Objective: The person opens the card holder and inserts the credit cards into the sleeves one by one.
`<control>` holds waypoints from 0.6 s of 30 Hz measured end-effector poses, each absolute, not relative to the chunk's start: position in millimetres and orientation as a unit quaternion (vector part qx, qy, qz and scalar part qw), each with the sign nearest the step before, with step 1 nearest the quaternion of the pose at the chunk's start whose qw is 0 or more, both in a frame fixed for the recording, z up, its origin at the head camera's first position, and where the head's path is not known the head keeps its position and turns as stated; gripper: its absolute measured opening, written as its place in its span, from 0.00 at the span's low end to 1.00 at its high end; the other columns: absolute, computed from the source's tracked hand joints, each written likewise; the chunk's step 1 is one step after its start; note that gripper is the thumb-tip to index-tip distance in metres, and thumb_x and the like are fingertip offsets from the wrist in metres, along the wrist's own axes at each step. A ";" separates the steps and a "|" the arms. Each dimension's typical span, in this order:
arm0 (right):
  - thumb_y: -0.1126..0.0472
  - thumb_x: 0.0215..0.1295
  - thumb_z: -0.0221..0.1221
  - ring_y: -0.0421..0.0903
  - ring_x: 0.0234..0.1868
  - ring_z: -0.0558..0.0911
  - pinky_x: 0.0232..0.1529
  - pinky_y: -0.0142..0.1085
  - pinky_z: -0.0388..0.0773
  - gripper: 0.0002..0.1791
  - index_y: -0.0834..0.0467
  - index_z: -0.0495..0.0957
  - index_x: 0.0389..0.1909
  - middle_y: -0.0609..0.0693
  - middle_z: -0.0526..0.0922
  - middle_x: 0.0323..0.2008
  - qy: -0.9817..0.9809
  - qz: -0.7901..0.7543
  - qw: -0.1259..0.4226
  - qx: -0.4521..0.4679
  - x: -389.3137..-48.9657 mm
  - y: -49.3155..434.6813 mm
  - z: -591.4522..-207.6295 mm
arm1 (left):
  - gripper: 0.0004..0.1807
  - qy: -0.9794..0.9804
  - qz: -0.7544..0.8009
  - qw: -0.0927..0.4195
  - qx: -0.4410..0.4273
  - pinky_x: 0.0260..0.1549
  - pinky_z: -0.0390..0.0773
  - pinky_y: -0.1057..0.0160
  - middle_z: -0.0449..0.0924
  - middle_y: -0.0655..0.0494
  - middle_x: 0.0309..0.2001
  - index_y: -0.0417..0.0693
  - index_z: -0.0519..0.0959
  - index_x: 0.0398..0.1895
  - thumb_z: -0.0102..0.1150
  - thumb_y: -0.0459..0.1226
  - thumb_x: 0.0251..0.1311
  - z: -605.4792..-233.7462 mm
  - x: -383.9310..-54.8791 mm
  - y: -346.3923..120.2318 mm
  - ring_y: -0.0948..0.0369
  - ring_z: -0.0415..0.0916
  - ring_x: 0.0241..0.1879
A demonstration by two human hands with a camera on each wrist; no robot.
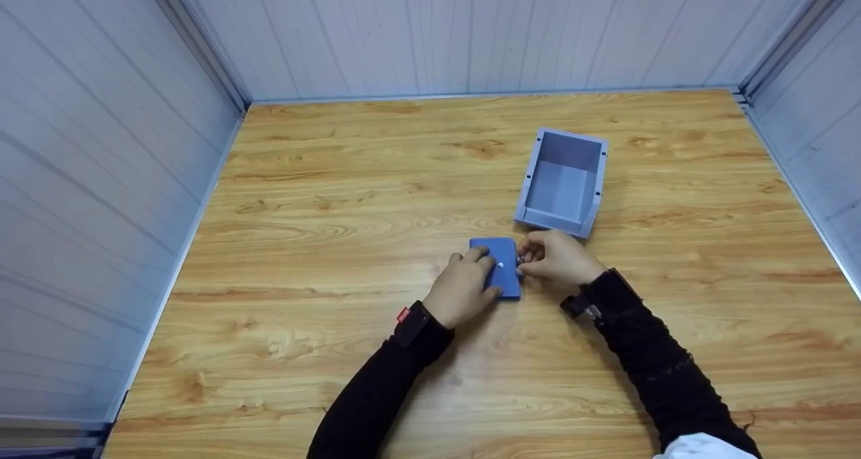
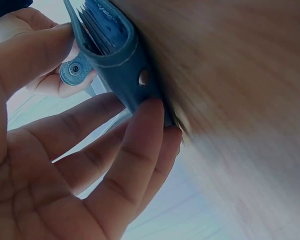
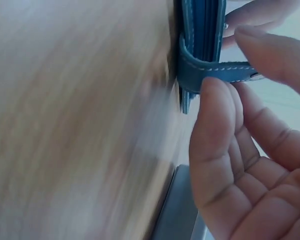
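A blue card wallet (image 1: pixel 509 283) with white stitching lies on the wooden table. My left hand (image 1: pixel 464 287) holds it from the left, fingertips on its cover and spine and thumb at the near edge. In the left wrist view, card edges (image 2: pixel 97 32) show inside the wallet's open end. A closing strap (image 3: pixel 197 72) stands out from the wallet's right side. My right hand (image 1: pixel 562 260) pinches this strap between thumb and fingers. On the strap's end sits a round metal snap (image 2: pixel 75 70), away from the small snap stud (image 1: pixel 500 265) on the cover.
A grey open-topped box (image 1: pixel 525 190) stands just beyond my right hand, with small dark holes in its rim. White panel walls (image 1: pixel 437 35) rise along the table's back, left and right sides. The wooden table (image 1: pixel 303 243) spreads around the wallet.
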State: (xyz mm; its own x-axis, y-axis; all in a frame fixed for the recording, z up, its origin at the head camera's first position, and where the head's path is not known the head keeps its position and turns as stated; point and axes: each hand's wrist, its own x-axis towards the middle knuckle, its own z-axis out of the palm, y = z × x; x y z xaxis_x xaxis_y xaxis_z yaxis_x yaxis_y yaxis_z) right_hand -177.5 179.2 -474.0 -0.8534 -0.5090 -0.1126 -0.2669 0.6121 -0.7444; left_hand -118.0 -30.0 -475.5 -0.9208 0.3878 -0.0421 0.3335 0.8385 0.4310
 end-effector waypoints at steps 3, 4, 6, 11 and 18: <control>0.62 0.51 0.72 0.39 0.30 0.78 0.33 0.26 0.75 0.13 0.61 0.80 0.35 0.49 0.82 0.29 0.880 -0.388 0.159 -0.223 -177.7 175.8 -475.4 | 0.28 0.958 0.207 0.062 0.189 0.51 0.79 0.52 0.69 0.45 0.68 0.42 0.76 0.62 0.63 0.47 0.61 -475.9 -118.3 -29.7 0.43 0.73 0.54; 0.62 0.51 0.72 0.39 0.30 0.77 0.32 0.27 0.75 0.13 0.61 0.80 0.35 0.48 0.81 0.28 0.880 -0.388 0.158 -0.225 -177.8 174.4 -476.1 | 0.28 0.958 0.205 0.061 0.189 0.51 0.79 0.52 0.69 0.45 0.67 0.42 0.76 0.62 0.63 0.47 0.61 -476.1 -118.5 -29.4 0.43 0.73 0.54; 0.61 0.50 0.73 0.38 0.29 0.77 0.31 0.27 0.74 0.13 0.60 0.80 0.34 0.47 0.80 0.27 0.881 -0.386 0.155 -0.227 -178.1 171.2 -476.9 | 0.28 0.959 0.202 0.059 0.190 0.50 0.79 0.52 0.69 0.45 0.67 0.42 0.76 0.61 0.63 0.47 0.61 -475.9 -118.6 -29.2 0.43 0.73 0.54; 0.60 0.51 0.73 0.39 0.28 0.75 0.29 0.27 0.71 0.13 0.60 0.80 0.33 0.46 0.79 0.25 0.883 -0.380 0.158 -0.225 -178.1 164.0 -478.2 | 0.28 0.959 0.199 0.056 0.193 0.52 0.79 0.52 0.70 0.45 0.67 0.42 0.76 0.61 0.63 0.47 0.61 -475.2 -118.5 -29.1 0.43 0.73 0.54; 0.60 0.52 0.72 0.40 0.28 0.74 0.29 0.27 0.70 0.12 0.60 0.81 0.34 0.46 0.78 0.25 0.883 -0.383 0.157 -0.221 -178.3 159.1 -479.6 | 0.27 0.959 0.196 0.051 0.198 0.53 0.78 0.52 0.71 0.44 0.66 0.41 0.76 0.60 0.63 0.46 0.61 -475.4 -118.9 -29.5 0.43 0.74 0.54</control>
